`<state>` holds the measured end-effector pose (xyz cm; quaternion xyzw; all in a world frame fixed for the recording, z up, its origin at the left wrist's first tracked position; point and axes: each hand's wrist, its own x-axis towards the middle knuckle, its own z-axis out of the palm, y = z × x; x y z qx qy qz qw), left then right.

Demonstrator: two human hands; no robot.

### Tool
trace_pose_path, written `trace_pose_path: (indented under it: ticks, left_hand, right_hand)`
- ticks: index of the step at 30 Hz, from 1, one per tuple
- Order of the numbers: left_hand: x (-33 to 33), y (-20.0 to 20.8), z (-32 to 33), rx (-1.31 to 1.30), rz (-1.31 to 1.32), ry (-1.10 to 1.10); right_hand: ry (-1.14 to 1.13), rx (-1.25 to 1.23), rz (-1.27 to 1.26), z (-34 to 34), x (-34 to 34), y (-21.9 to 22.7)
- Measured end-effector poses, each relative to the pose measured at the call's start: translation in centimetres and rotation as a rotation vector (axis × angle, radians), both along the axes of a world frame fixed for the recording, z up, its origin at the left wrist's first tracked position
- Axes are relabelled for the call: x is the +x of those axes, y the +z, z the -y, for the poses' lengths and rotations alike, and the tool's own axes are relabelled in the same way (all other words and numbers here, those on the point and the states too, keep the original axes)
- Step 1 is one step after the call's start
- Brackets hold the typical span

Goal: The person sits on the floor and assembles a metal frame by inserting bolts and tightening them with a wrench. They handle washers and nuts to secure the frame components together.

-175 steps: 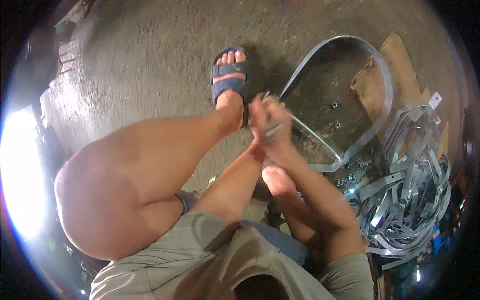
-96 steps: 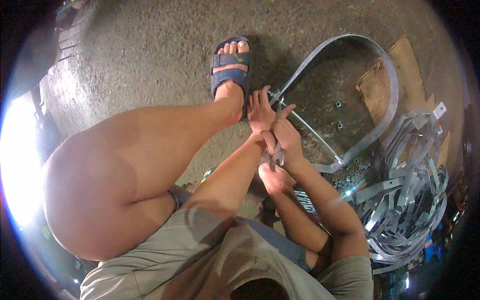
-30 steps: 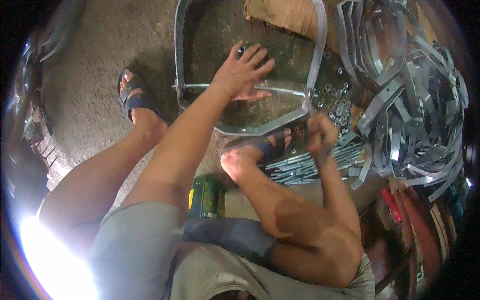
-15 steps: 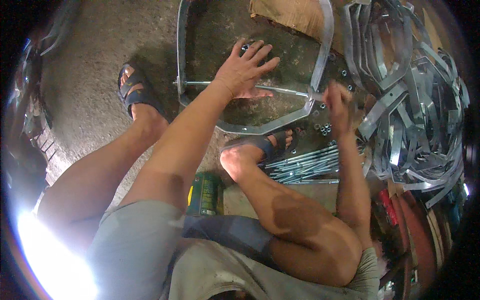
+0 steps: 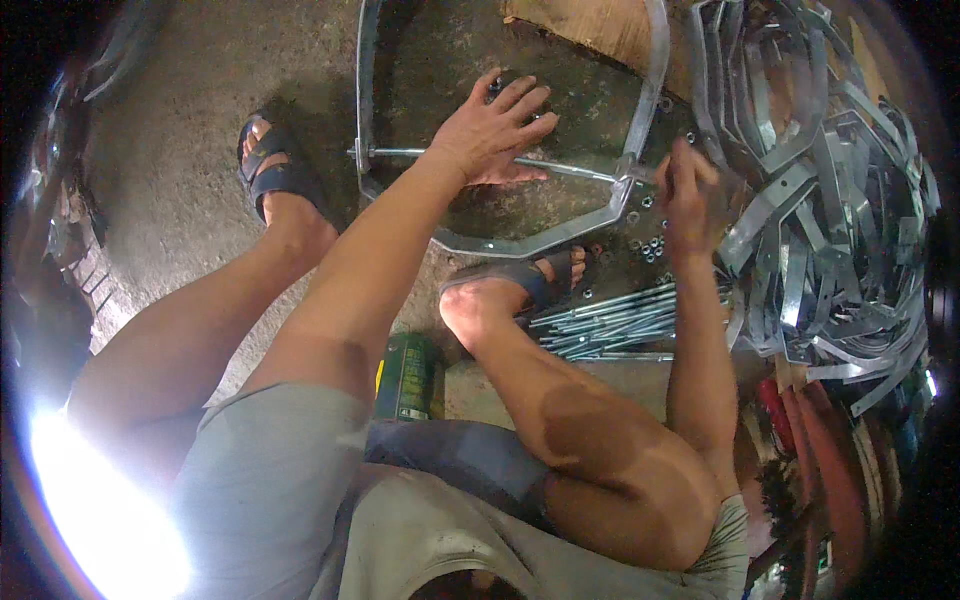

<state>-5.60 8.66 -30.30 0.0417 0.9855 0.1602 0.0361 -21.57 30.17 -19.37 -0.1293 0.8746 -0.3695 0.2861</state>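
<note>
A bent grey metal frame (image 5: 530, 243) lies on the floor ahead of me, and a threaded rod (image 5: 570, 168) runs across it from side to side. My left hand (image 5: 492, 130) is over the rod's middle, palm down, fingers spread; part of the rod is hidden beneath it. A nut (image 5: 495, 87) shows beside its forefinger. At the rod's right end, just outside the frame, my right hand (image 5: 688, 210) is closed, its fingers somewhat blurred. What it grips cannot be made out. Several loose nuts (image 5: 652, 248) lie near that hand.
Metal rods (image 5: 610, 320) lie in a bundle by my right sandal (image 5: 530, 282). A tall heap of bent metal strips (image 5: 800, 220) fills the right side. Cardboard (image 5: 590, 30) lies at the far side, and a green container (image 5: 408, 378) stands between my legs.
My right hand has moved slightly right and down from the rod's end. The rod and near part of the frame appear a little higher in view. My left hand stays spread over the rod.
</note>
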Motion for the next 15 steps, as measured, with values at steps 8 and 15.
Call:
trace_pose_path:
  ticks: [8, 15]
  left_hand:
    - [-0.7, 0.7, -0.3, -0.026, 0.002, 0.042]
    - [-0.1, 0.1, -0.3, -0.019, -0.011, 0.024]
  right_hand:
    - [-0.248, -0.015, 0.552, 3.4, -6.0, -2.5]
    - [0.029, -0.151, -0.004, -3.0, 2.1, -1.6]
